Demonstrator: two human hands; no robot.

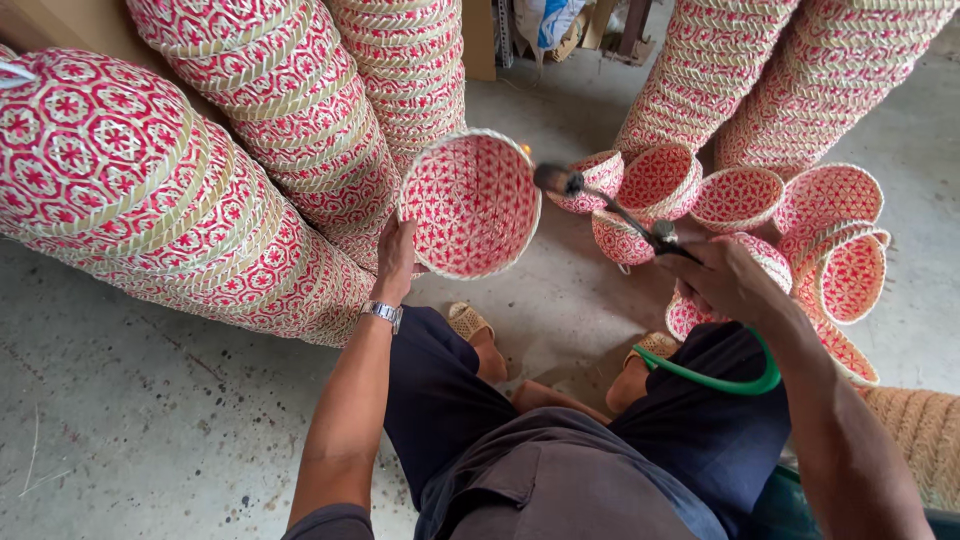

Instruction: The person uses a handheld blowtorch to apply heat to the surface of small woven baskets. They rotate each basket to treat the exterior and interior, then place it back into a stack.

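Your dark-trousered lap [560, 450] nearest lens, sandalled feet on concrete floor [120, 400]. Far left: leaning stacks of nested baskets [180, 190]. Your left hand [396, 262], wristwatch [382, 313] on wrist, closed around lower rim of woven basket [472, 203]. Basket round, red-and-natural star weave, pale rim, tilted on edge above floor, opening facing you. Your right hand [725, 278] wrapped tight on torch [610, 208], nozzle just beside basket's upper right rim; green hose [715, 380] trails below wrist. Loose small baskets [800, 215] cluster on floor, right side.
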